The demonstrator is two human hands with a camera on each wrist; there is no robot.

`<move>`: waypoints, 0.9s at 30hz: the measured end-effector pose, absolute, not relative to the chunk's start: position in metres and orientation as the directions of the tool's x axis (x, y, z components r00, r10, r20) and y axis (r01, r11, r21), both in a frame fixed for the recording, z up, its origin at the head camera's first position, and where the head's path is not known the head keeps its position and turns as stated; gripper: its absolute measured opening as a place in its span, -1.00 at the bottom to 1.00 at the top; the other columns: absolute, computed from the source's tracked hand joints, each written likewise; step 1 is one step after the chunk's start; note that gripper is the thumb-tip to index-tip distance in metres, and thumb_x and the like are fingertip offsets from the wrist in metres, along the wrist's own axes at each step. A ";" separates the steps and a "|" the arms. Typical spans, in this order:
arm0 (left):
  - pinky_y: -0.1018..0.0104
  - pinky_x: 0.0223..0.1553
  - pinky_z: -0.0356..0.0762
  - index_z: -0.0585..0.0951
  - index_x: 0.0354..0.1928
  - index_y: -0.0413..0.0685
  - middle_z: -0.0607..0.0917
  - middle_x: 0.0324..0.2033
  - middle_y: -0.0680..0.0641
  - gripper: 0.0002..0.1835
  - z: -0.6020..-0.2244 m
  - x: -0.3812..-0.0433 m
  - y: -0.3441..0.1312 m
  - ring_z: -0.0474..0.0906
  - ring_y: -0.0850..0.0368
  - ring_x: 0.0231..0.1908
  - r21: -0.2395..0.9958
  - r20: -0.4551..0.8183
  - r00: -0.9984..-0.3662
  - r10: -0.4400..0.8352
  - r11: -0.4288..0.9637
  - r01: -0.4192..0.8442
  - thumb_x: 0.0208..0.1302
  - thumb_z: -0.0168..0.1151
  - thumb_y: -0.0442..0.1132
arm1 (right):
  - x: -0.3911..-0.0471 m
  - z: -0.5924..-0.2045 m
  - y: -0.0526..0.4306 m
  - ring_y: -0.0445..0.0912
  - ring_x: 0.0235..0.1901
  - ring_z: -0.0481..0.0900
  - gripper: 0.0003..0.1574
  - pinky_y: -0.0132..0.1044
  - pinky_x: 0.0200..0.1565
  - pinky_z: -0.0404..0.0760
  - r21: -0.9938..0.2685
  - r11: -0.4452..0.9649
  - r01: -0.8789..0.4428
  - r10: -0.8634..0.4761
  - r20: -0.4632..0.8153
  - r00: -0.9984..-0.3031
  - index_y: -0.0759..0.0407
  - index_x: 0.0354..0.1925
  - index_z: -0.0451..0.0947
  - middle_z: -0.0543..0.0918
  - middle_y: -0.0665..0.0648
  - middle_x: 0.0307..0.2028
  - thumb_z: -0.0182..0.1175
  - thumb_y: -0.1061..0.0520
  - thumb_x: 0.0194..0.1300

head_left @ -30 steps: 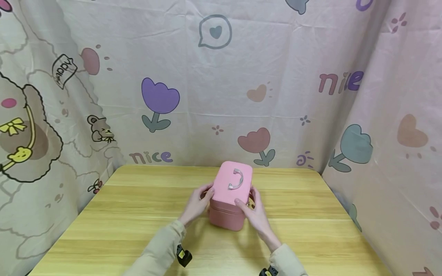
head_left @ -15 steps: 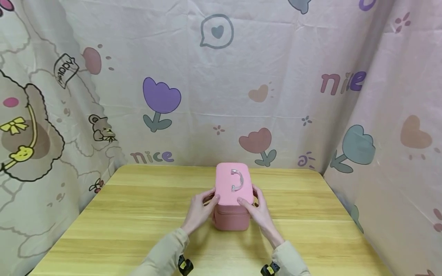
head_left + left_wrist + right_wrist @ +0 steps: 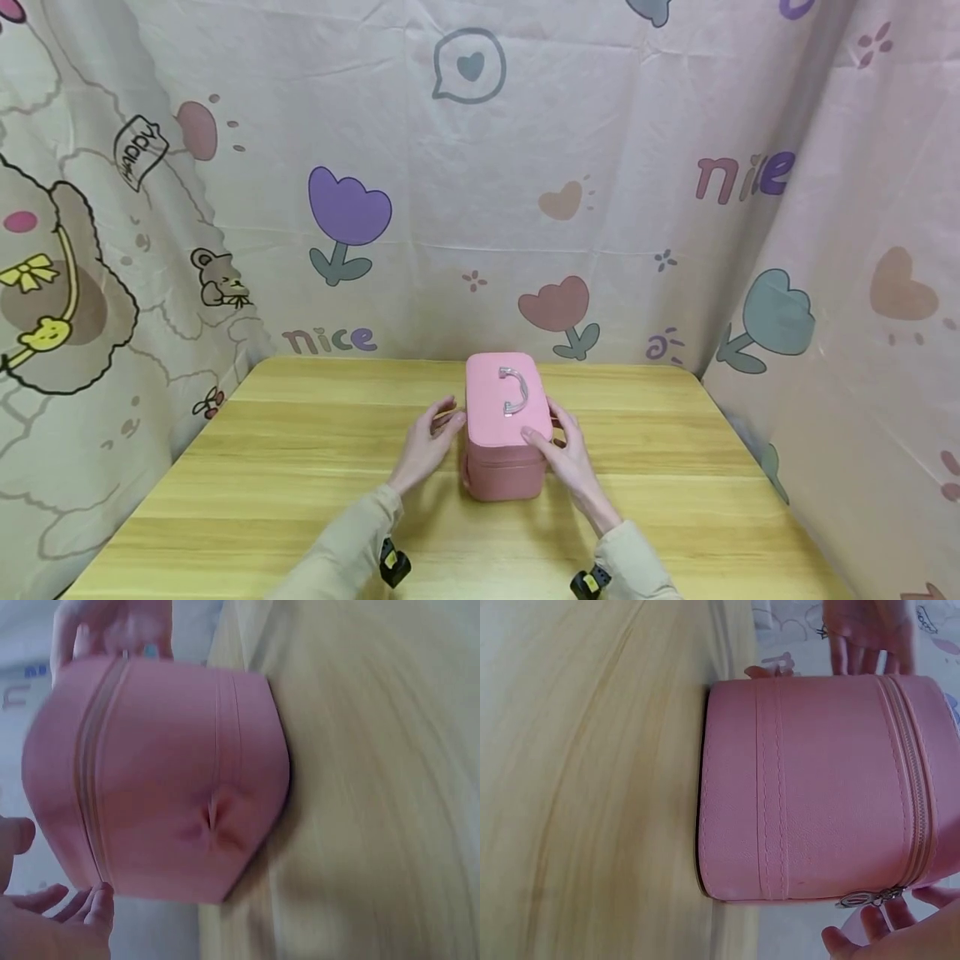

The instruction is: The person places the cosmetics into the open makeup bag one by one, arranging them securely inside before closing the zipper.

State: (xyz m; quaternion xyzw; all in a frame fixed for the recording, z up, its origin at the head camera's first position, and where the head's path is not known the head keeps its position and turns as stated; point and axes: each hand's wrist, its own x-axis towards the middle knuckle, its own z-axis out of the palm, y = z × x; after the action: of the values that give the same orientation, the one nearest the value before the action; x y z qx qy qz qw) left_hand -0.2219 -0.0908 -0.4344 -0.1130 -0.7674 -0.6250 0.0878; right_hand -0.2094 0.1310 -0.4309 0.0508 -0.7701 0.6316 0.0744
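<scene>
A pink cosmetic case (image 3: 504, 429) with a zip stands upright on the wooden table, its lid closed. On the lid is a silver handle (image 3: 517, 392). My left hand (image 3: 423, 446) is just left of the case, fingers relaxed and holding nothing. My right hand (image 3: 570, 454) holds the right side, thumb on the lid's edge and fingers along the side, partly hidden. In the right wrist view, the metal zip pull (image 3: 862, 898) hangs close to the fingers of that hand. A flower-like bow (image 3: 217, 819) shows on the left side in the left wrist view.
The wooden table (image 3: 300, 467) reaches back to a printed curtain (image 3: 450, 167), which also hangs along both sides. A black camera strap (image 3: 393, 562) sits on the left sleeve, another (image 3: 588, 581) on the right.
The case has been turned from a slant to nearly straight and shifted slightly right. My left hand has drawn away from its left side; the right hand stays on it.
</scene>
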 end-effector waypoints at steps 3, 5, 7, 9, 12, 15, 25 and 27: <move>0.13 0.23 0.24 0.19 0.25 -0.29 0.30 0.21 -0.31 -0.41 -0.438 -0.232 -0.096 0.27 -0.17 0.21 0.948 0.245 -0.967 0.075 0.189 0.255 0.27 0.02 -0.12 | -0.210 -0.431 0.133 -0.07 0.05 0.25 -0.14 -0.24 0.04 0.30 -0.967 0.181 -0.178 0.009 0.183 -0.983 0.02 0.26 0.19 0.30 0.11 0.13 0.28 -0.01 0.01; 0.09 0.28 0.15 0.14 0.28 -0.26 0.24 0.26 -0.28 -0.39 -0.438 -0.238 -0.098 0.18 -0.15 0.26 0.955 0.215 -0.973 0.089 0.189 0.228 0.29 -0.01 -0.10 | -0.210 -0.431 0.134 -0.07 0.05 0.25 -0.15 -0.25 0.04 0.32 -0.967 0.174 -0.185 0.001 0.188 -0.982 0.04 0.26 0.19 0.30 0.12 0.13 0.28 0.01 0.02; 0.05 0.30 0.07 0.10 0.31 -0.23 0.18 0.29 -0.26 -0.38 -0.437 -0.243 -0.099 0.11 -0.15 0.29 0.960 0.194 -0.975 0.103 0.183 0.211 0.30 -0.03 -0.09 | -0.210 -0.430 0.134 -0.07 0.06 0.25 -0.15 -0.24 0.05 0.32 -0.969 0.165 -0.186 -0.003 0.188 -0.982 0.04 0.26 0.19 0.30 0.13 0.13 0.28 0.01 0.02; 0.02 0.32 0.02 0.06 0.32 -0.23 0.13 0.31 -0.27 -0.37 -0.435 -0.249 -0.098 0.05 -0.16 0.31 0.962 0.185 -0.975 0.123 0.178 0.205 0.32 -0.07 -0.08 | -0.210 -0.430 0.134 -0.07 0.07 0.25 -0.14 -0.22 0.07 0.30 -0.969 0.158 -0.189 -0.007 0.191 -0.982 0.05 0.27 0.18 0.30 0.13 0.14 0.27 0.02 0.02; 0.01 0.33 -0.01 0.04 0.33 -0.23 0.10 0.32 -0.27 -0.37 -0.431 -0.256 -0.096 0.02 -0.17 0.32 0.958 0.176 -0.974 0.141 0.201 0.203 0.34 -0.10 -0.07 | -0.211 -0.429 0.135 -0.05 0.09 0.25 -0.14 -0.20 0.09 0.28 -0.969 0.156 -0.192 -0.016 0.192 -0.981 0.07 0.27 0.17 0.30 0.13 0.16 0.27 0.03 0.03; 0.02 0.33 -0.02 0.04 0.33 -0.20 0.10 0.33 -0.24 -0.38 -0.428 -0.262 -0.092 0.02 -0.16 0.32 0.953 0.156 -0.977 0.143 0.238 0.187 0.34 -0.12 -0.05 | -0.211 -0.429 0.136 -0.04 0.11 0.25 -0.13 -0.18 0.11 0.28 -0.969 0.155 -0.192 -0.022 0.191 -0.981 0.10 0.28 0.15 0.30 0.13 0.18 0.26 0.03 0.04; -0.01 0.34 -0.11 -0.04 0.31 -0.38 0.04 0.31 -0.36 -0.41 -0.419 -0.275 -0.083 -0.07 -0.24 0.32 0.967 0.153 -0.974 0.167 0.177 0.183 0.35 -0.17 -0.25 | -0.211 -0.429 0.134 -0.03 0.11 0.27 -0.16 -0.12 0.13 0.25 -0.970 0.148 -0.194 -0.011 0.194 -0.981 0.09 0.27 0.16 0.37 0.13 0.14 0.26 0.04 0.04; -0.01 0.35 -0.12 -0.05 0.32 -0.38 0.03 0.31 -0.35 -0.41 -0.418 -0.277 -0.082 -0.07 -0.23 0.32 0.968 0.153 -0.974 0.169 0.172 0.182 0.34 -0.19 -0.27 | -0.211 -0.428 0.135 -0.03 0.13 0.26 -0.15 -0.10 0.16 0.24 -0.971 0.147 -0.190 -0.010 0.191 -0.982 0.10 0.27 0.15 0.36 0.14 0.15 0.25 0.03 0.05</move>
State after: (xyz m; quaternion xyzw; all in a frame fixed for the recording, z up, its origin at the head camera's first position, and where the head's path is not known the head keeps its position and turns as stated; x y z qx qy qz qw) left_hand -0.2774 -0.0822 -0.4176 -0.1144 -0.7656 -0.6331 0.0051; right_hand -0.2112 0.1347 -0.4283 0.0664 -0.7541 0.6497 0.0694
